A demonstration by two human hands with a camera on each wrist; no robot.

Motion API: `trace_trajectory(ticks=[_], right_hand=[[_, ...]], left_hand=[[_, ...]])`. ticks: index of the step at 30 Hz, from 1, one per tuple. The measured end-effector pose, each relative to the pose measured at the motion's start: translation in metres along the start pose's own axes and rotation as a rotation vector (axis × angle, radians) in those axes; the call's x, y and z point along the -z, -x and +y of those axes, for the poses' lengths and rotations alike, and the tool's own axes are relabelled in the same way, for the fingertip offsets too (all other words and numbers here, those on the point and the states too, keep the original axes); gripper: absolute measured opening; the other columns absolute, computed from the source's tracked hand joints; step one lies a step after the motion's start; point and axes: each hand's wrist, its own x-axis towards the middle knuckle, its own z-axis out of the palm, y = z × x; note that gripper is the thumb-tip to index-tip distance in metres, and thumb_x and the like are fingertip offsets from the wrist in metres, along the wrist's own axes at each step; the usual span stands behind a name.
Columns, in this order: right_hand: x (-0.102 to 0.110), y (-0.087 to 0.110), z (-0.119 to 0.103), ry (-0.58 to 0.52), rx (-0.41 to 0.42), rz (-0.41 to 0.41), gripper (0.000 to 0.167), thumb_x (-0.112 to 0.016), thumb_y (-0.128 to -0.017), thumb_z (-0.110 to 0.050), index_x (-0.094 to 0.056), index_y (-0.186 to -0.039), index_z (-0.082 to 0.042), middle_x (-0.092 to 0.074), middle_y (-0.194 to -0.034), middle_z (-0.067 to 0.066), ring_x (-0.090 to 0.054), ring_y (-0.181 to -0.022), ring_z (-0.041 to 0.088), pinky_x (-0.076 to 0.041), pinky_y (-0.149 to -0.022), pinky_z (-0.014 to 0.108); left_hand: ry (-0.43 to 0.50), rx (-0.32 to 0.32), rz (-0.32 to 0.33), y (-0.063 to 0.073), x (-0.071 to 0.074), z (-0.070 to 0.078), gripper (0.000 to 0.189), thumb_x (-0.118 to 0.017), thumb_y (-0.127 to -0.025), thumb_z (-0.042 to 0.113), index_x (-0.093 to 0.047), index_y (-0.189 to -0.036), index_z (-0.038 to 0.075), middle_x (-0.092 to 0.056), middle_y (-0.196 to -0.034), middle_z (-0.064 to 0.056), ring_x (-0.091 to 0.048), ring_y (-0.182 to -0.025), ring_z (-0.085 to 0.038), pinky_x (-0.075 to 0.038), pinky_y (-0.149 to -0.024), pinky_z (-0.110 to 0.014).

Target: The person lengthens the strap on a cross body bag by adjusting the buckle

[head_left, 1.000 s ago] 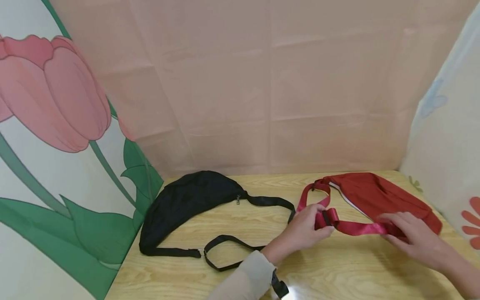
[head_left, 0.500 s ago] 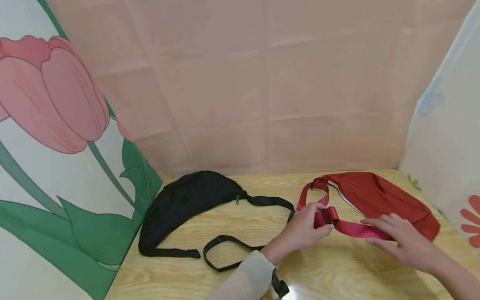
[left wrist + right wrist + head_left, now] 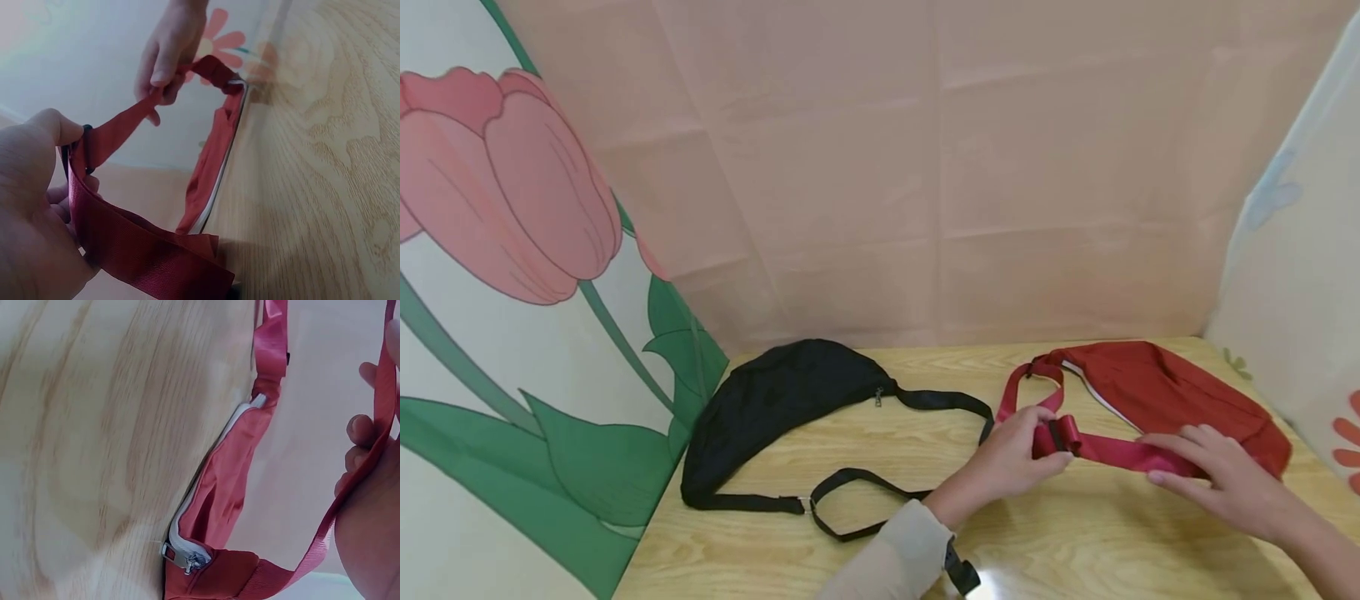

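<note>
A red waist bag (image 3: 1165,387) with a white-edged zip lies at the back right of the table. My left hand (image 3: 1011,454) holds its shiny red strap (image 3: 1112,452) beside a black slider buckle (image 3: 1063,435), the webbing looped there. To the right, my right hand (image 3: 1221,483) pinches the same strap between thumb and fingers. In the left wrist view the slider (image 3: 87,149) sits by the left thumb, and the strap runs taut to the other hand. The right wrist view shows the bag's zip pull (image 3: 187,561) and the strap crossing the right palm.
On the left of the wooden table (image 3: 760,558) rests a black waist bag (image 3: 782,408). Its black strap (image 3: 850,475) trails under the left forearm. Behind stands a pink cloth backdrop (image 3: 925,208), with flower-printed panels on both sides.
My right hand has moved slightly left along the red strap, closer to the left hand, and the stretch between them looks straighter. The left hand keeps its hold; both bags stay put.
</note>
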Motion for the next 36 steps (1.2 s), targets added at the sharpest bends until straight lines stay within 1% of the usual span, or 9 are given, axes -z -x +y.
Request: trace_trajectory(ticks=[4, 11, 17, 21, 30, 36], right_hand=[[-0.002, 0.000, 0.004, -0.010, -0.006, 0.001, 0.055, -0.090, -0.073, -0.023, -0.069, -0.123, -0.031, -0.050, -0.093, -0.020, -0.039, -0.088, -0.003, -0.028, -0.074, 0.024], [-0.003, 0.000, 0.010, -0.006, -0.016, -0.003, 0.055, -0.091, -0.073, -0.023, -0.069, -0.122, -0.031, -0.047, -0.089, -0.020, -0.037, -0.086, -0.003, -0.029, -0.067, 0.023], [-0.003, -0.001, 0.011, -0.022, 0.002, 0.012, 0.057, -0.092, -0.071, -0.021, -0.069, -0.123, -0.030, -0.048, -0.090, -0.020, -0.037, -0.086, -0.003, -0.028, -0.068, 0.019], [-0.002, -0.001, 0.012, -0.012, -0.008, 0.010, 0.056, -0.092, -0.071, -0.023, -0.070, -0.122, -0.030, -0.049, -0.090, -0.021, -0.038, -0.087, -0.004, -0.030, -0.067, 0.020], [-0.001, -0.001, 0.014, -0.013, -0.006, 0.018, 0.054, -0.092, -0.071, -0.022, -0.070, -0.120, -0.029, -0.048, -0.088, -0.021, -0.038, -0.086, -0.003, -0.028, -0.067, 0.018], [-0.003, 0.002, 0.018, -0.022, 0.024, 0.040, 0.056, -0.092, -0.069, -0.019, -0.071, -0.120, -0.028, -0.048, -0.088, -0.021, -0.037, -0.086, -0.004, -0.027, -0.069, 0.017]], left_hand=[[-0.008, -0.012, -0.009, -0.001, 0.001, -0.001, 0.054, -0.070, -0.096, 0.034, -0.047, -0.141, 0.018, -0.056, -0.125, 0.010, -0.052, -0.096, 0.006, -0.047, -0.076, -0.012], [0.017, -0.018, -0.020, -0.002, 0.001, -0.003, 0.053, -0.070, -0.096, 0.034, -0.047, -0.141, 0.017, -0.056, -0.122, 0.009, -0.052, -0.094, 0.005, -0.048, -0.075, -0.012], [0.036, -0.008, -0.026, -0.002, 0.001, -0.004, 0.053, -0.070, -0.096, 0.034, -0.047, -0.141, 0.018, -0.055, -0.122, 0.010, -0.052, -0.094, 0.005, -0.048, -0.075, -0.013], [0.045, -0.004, -0.031, -0.002, 0.001, -0.004, 0.053, -0.070, -0.097, 0.033, -0.046, -0.141, 0.017, -0.056, -0.122, 0.010, -0.053, -0.093, 0.005, -0.049, -0.074, -0.013], [0.035, -0.012, -0.023, -0.001, 0.001, -0.004, 0.053, -0.070, -0.096, 0.033, -0.046, -0.141, 0.018, -0.056, -0.123, 0.010, -0.053, -0.094, 0.006, -0.049, -0.074, -0.013], [0.010, -0.010, -0.015, 0.000, 0.002, -0.004, 0.052, -0.070, -0.096, 0.035, -0.047, -0.140, 0.018, -0.056, -0.121, 0.010, -0.052, -0.093, 0.005, -0.048, -0.073, -0.013]])
